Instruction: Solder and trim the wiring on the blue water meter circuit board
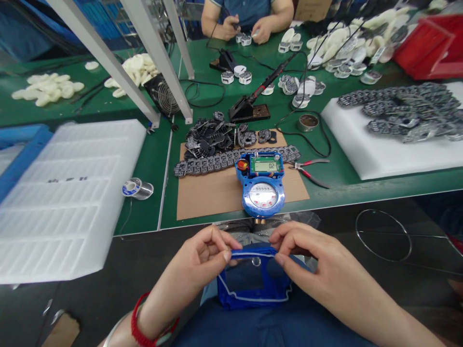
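A blue plastic meter cover (249,295) with clear windows rests on my lap, its inside facing up. A thin white sealing gasket (260,300) runs around its rim. The fingers of my left hand (207,254) are pinched on the gasket at the cover's upper left corner. At the upper right corner, my right hand (302,250) pinches the same gasket between thumb and fingers. Beyond my hands, at the table edge, stands a blue water meter (263,195) with an open display housing and a round dial. My fingertips partly hide the gasket's upper corners.
Behind the meter, grey-black parts (213,137) lie piled on cardboard (210,193). Red-handled pliers (311,173) lie right of it. A soldering iron (273,74) sits in its stand. Solder wire (138,188) and a white tray (72,193) are left. Across the table, a person's hands (262,30) hold parts.
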Available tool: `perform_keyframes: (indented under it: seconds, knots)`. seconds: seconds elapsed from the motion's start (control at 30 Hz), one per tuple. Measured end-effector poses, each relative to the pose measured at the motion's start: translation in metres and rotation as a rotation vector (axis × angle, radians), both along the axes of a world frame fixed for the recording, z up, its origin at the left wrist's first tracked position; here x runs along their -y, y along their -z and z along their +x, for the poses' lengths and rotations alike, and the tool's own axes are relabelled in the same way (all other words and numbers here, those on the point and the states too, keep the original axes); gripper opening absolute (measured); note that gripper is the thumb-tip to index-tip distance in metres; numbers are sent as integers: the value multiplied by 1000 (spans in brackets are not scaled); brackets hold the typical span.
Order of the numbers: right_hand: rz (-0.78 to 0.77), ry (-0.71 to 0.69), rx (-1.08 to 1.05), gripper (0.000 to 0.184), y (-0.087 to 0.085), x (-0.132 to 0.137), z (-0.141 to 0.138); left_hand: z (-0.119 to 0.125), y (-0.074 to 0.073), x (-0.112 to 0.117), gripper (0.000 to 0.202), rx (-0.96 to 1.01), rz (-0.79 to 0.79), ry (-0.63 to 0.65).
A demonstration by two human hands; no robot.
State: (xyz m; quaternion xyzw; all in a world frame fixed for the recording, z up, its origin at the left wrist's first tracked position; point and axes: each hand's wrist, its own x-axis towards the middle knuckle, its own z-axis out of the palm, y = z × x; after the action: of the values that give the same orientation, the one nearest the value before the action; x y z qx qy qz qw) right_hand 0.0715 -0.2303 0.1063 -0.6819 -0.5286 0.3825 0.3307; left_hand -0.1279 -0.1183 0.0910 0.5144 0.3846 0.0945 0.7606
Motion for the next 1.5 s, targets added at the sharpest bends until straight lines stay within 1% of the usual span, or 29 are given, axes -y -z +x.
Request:
perform_keyframes:
  seconds: [0.2, 0.4, 0.53, 0.63, 0.73, 0.8, 0.97, 1.1, 1.27, 1.5]
  knots:
    - [19, -8, 18, 22, 2, -1, -3, -1, 0, 0, 18, -7, 6, -8]
    - [-9, -12, 20, 22, 1, -3, -6, 1, 0, 0, 18, -11, 0, -17]
    - [6, -65, 20, 21, 0, -3, -6, 2, 0, -1, 18, -24, 9, -24]
    - [-6, -94, 3, 17, 0, -4, -6, 3, 0, -1, 19, -28, -1, -31]
    - [-52, -87, 6, 8, -1, -6, -7, 4, -1, -1, 21, -19, -2, -33]
    - [-58, -76, 12, 8, 0, -7, -8, 5, -3, 0, 22, -15, 2, -36]
    - [30, -63, -12, 18, 4, -9, -9, 6, -5, 0, 22, -27, 12, -36]
    - [71, -54, -3, 20, 6, -8, -10, 5, -4, 1, 21, -30, 9, -36]
    - [2, -24, -53, 23, 4, -6, -9, 4, -4, 3, 20, -33, 11, -44]
    - [-112, 34, -275, 19, 6, -6, -7, -2, 0, 9, 17, -13, 25, -21]
